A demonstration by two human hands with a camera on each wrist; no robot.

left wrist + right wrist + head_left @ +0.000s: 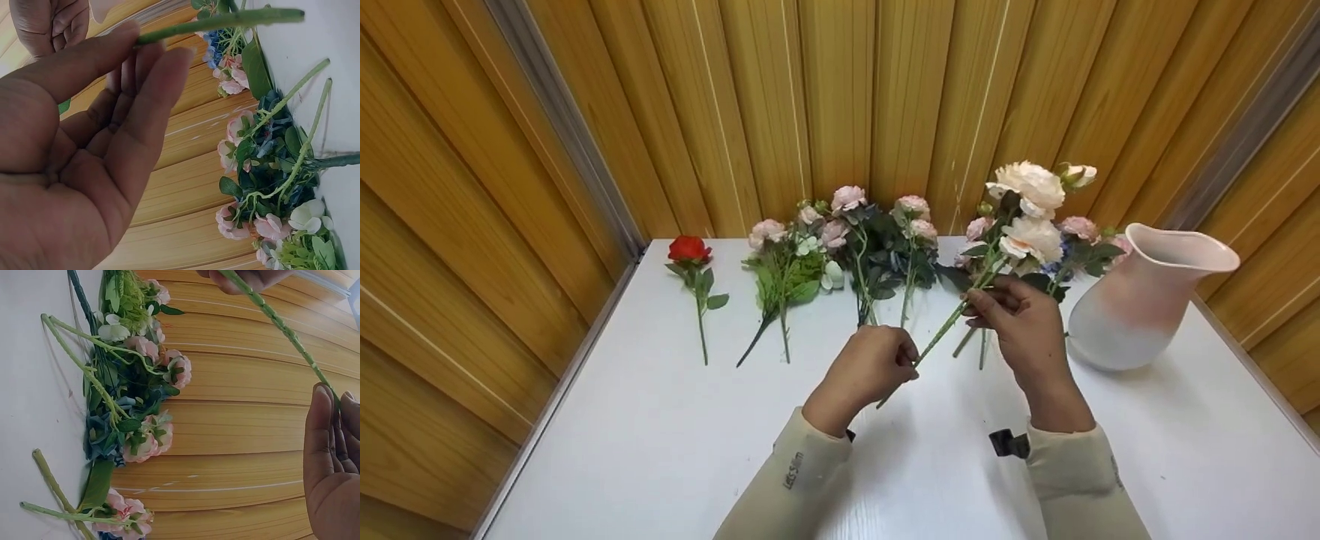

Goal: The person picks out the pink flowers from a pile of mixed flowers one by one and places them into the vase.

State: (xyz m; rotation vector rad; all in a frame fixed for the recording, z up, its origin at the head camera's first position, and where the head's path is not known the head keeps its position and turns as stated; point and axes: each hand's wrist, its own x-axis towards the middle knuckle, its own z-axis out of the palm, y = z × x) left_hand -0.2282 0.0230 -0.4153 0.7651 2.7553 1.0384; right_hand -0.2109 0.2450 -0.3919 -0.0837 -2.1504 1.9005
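A cream peony stem (943,330) with two full blooms and a bud is held slanted above the table, its blooms up and to the right. My left hand (866,369) pinches the stem near its lower end, and the cut tip sticks out past the fingers. In the left wrist view, thumb and fingertips of that left hand (84,140) grip the green stem (225,22). Higher up, just below the blooms, my right hand (1029,334) pinches the same stem. The right wrist view shows the stem (287,332) stretching between both hands.
A pink and white vase (1132,307) stands at the right. Along the back of the white table lie a red rose (688,249), a green sprig with pale pink flowers (799,281) and several pink blooms (911,206). Wood-patterned panels (840,97) rise behind.
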